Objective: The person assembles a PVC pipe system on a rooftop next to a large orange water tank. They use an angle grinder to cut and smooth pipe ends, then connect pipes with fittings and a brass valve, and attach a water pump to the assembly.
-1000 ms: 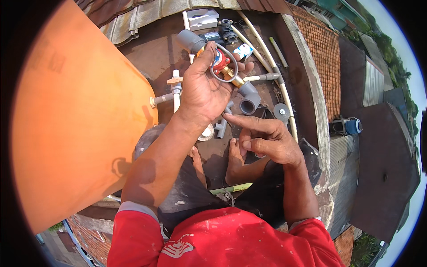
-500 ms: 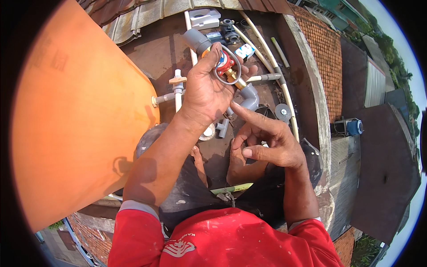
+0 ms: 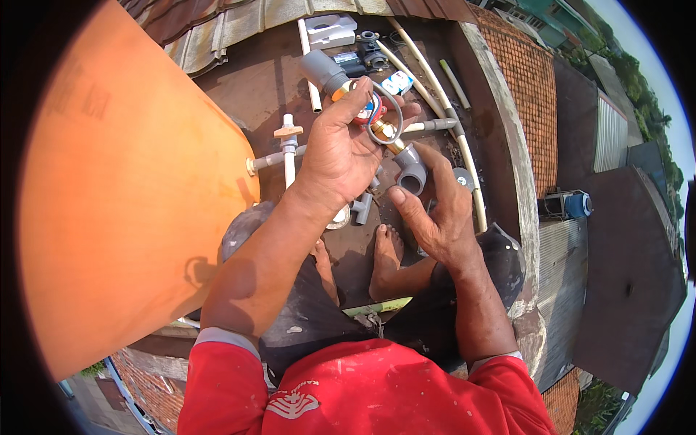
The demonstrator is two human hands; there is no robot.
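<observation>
My left hand is raised above the roof floor, closed around a red and brass pipe fitting with a thin grey cable looped over it. A grey PVC socket caps its upper left end. At its lower right end is a grey PVC elbow, its round mouth tilted down toward me. My right hand comes up beside that elbow, thumb and fingers apart, fingertips close to its right side. Whether those fingertips touch it is hard to see. Below the left wrist a grey tee lies on the floor.
An orange tank stands at my left, joined to a pipe with a valve. Several cream pipes, a dark pump-like part, a white tray and a small blue-white box lie ahead. A low wall runs along the right.
The elbow's mouth has turned to face me. My right hand has swung from pointing left under the fitting to the elbow's right side. The left hand has shifted slightly right.
</observation>
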